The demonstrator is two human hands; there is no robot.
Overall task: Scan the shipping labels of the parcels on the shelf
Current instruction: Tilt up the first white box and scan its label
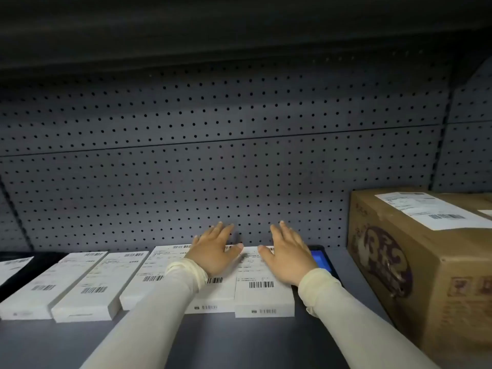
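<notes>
Several flat white parcels with barcode labels lie side by side on the grey shelf. My left hand lies flat, fingers apart, on the middle white parcel. My right hand rests flat, fingers spread, on the rightmost white parcel. Both hands hold nothing. A dark handheld scanner with a lit blue screen lies on the shelf just right of my right hand, partly hidden by my wrist. Two narrower white parcels lie further left.
A large brown cardboard box with a white shipping label on top stands at the right. A dark parcel with a white label sits at the far left. Grey pegboard backs the shelf; another shelf hangs overhead.
</notes>
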